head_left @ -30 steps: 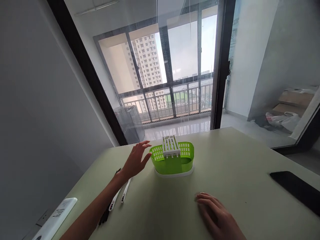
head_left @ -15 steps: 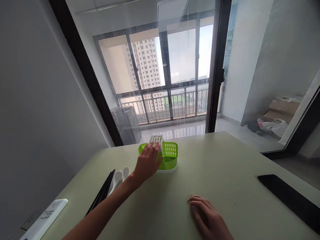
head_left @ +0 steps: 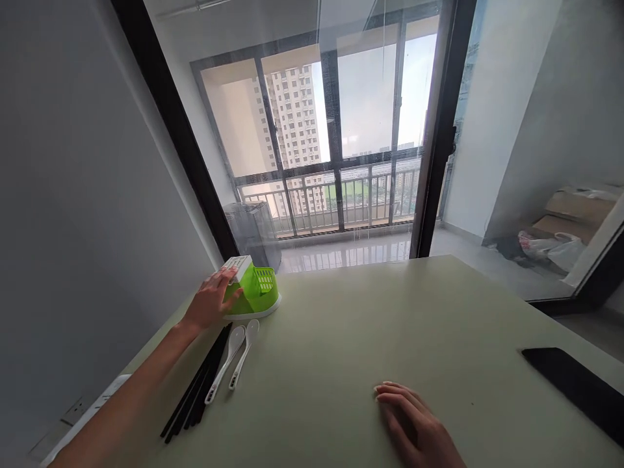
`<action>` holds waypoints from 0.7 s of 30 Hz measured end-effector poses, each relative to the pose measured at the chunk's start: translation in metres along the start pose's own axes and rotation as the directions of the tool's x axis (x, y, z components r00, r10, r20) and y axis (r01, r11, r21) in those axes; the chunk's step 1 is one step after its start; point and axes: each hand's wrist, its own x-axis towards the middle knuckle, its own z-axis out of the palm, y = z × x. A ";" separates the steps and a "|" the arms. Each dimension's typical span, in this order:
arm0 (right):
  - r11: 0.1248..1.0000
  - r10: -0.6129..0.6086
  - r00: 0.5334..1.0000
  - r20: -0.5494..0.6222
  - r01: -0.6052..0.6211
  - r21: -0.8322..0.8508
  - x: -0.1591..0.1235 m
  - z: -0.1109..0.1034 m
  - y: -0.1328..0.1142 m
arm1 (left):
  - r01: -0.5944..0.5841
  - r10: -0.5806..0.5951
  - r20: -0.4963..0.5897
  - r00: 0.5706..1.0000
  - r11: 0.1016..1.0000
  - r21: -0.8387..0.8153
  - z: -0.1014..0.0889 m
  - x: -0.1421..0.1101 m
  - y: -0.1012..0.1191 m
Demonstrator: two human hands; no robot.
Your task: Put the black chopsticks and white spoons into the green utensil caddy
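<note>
A green plastic utensil holder [head_left: 266, 300] with a white top section and white base stands at the table's far left. My left hand [head_left: 210, 300] grips its near left side, with fingers over the white top and the thumb against the green front. Just in front of the holder lie several black chopsticks [head_left: 199, 383] in a loose bundle. Beside them are white spoons [head_left: 246, 351] with small marks on their handles. My right hand [head_left: 414, 419] rests on the table at the lower right, fingers loosely bent, thumb apart, nothing in it.
The pale green table [head_left: 331, 338] reaches to a glass sliding door with a dark frame [head_left: 433, 130]. A black flat object [head_left: 575, 387] lies near the right edge. Partly behind my left forearm is a white item [head_left: 114, 388]. Bags and boxes [head_left: 565, 227] sit on the floor beyond.
My left hand has moved the green holder leftward, to behind the chopsticks and spoons. My right hand stays resting on the table. The view has shifted slightly.
</note>
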 end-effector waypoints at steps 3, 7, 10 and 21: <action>1.000 0.018 0.999 0.046 -0.018 0.021 0.006 0.003 -0.008 | -0.020 0.015 -0.095 0.995 0.998 -0.054 0.007 -0.011 0.036; 0.994 0.033 0.993 0.111 -0.044 0.100 0.036 0.028 -0.030 | -0.144 0.143 -0.032 0.989 0.915 -0.377 0.041 -0.034 0.134; 0.978 -0.058 0.986 0.156 0.025 0.208 0.075 0.060 -0.039 | -0.132 0.256 0.099 0.962 0.747 -0.652 0.073 -0.046 0.204; 0.958 -0.059 0.985 0.163 0.010 0.286 0.148 0.117 -0.011 | 0.277 -0.068 0.287 0.956 0.536 -0.798 0.113 -0.039 0.234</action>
